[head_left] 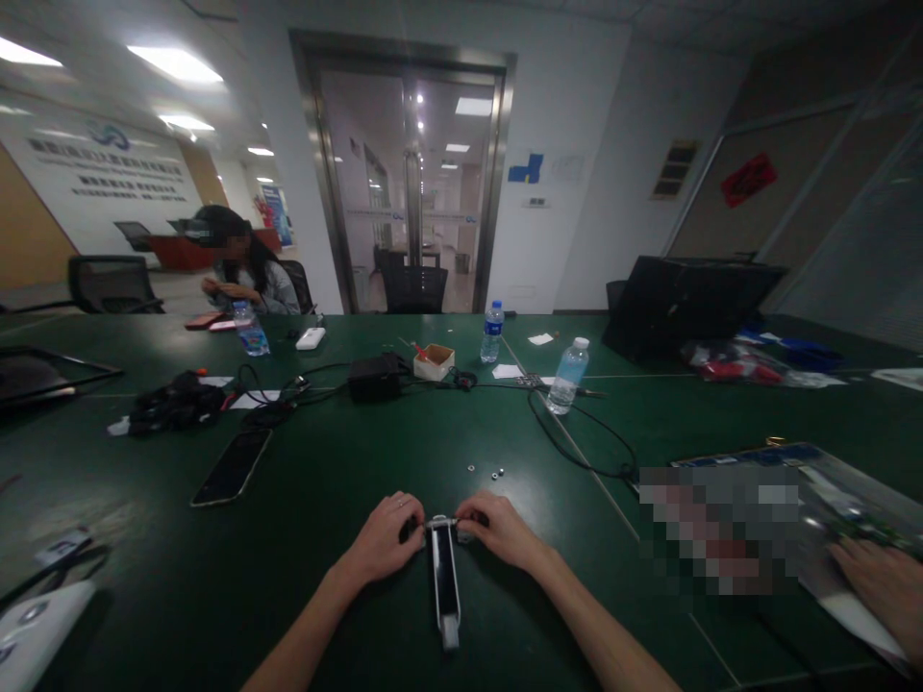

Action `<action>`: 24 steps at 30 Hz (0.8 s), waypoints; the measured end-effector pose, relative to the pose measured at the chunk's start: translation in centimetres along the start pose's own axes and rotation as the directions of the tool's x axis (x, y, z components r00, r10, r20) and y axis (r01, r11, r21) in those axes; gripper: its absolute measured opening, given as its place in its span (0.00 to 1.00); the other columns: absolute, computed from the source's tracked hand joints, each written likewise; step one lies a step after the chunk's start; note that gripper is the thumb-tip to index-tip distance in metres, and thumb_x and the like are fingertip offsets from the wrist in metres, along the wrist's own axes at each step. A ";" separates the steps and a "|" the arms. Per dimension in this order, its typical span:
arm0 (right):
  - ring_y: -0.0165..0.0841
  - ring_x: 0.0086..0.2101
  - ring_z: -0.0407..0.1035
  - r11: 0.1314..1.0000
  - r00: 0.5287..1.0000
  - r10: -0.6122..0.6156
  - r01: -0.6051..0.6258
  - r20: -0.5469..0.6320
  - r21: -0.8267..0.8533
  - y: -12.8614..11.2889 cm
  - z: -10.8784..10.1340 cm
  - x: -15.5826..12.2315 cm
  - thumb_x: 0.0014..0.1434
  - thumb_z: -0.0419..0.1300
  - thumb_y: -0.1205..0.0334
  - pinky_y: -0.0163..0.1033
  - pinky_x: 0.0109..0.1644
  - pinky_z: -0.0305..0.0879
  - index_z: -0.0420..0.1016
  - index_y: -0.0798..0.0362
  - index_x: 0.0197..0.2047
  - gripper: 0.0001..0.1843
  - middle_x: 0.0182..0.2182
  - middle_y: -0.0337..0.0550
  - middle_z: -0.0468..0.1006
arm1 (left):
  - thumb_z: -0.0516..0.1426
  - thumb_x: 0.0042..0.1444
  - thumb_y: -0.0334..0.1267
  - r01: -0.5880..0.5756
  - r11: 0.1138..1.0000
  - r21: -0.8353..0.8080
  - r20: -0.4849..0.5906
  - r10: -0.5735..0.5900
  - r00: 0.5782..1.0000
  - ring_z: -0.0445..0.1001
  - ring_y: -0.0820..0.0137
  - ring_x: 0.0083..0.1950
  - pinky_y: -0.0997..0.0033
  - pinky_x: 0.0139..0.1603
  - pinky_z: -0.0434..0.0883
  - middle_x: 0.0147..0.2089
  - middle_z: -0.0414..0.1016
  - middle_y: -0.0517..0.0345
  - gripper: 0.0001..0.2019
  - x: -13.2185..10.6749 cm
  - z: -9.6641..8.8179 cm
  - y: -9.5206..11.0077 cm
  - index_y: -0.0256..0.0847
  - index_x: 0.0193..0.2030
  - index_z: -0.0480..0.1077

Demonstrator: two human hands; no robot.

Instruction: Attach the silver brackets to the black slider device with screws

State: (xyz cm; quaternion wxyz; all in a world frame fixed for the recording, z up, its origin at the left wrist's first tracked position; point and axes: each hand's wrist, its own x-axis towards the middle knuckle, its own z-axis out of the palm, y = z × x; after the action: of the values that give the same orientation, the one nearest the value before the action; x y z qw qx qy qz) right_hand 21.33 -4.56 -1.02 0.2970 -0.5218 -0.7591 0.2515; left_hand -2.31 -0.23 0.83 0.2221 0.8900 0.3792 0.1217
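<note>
A long narrow black device with silver ends (pixel 445 586) lies on the green table (pixel 346 481), pointing toward me. My left hand (pixel 386 536) pinches its far end from the left, fingers curled. From the right, my right hand (pixel 497 529) grips the same far end with its fingers closed. Three small nuts or washers (pixel 490 472) lie on the table just beyond my hands.
A black phone (pixel 232 466) lies to the left. Further back are two water bottles (pixel 567 376), a small cardboard box (pixel 434 361), a black adapter (pixel 375 378) and cables (pixel 577 442). A person sits at far left (pixel 245 264). Another person's hand (pixel 884 581) rests at right.
</note>
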 end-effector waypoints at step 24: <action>0.35 0.42 0.68 0.996 0.991 -0.065 0.058 -0.114 -0.064 0.6 0.2 0.1 0.57 0.59 0.66 0.41 0.49 0.63 0.74 0.52 0.41 0.07 0.38 0.43 0.77 | 0.52 0.58 0.35 -0.014 1.000 -0.005 -0.020 0.014 1.000 0.69 0.64 0.44 0.62 0.50 0.66 0.42 0.72 0.55 0.05 0.0 0.0 0.0 0.42 0.38 0.68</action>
State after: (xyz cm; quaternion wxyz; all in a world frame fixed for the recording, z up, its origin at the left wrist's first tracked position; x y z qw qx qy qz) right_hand 21.59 -4.31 -1.58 0.3323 -0.5208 -0.7635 0.1882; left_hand -2.28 -0.22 0.81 0.2197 0.8906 0.3751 0.1334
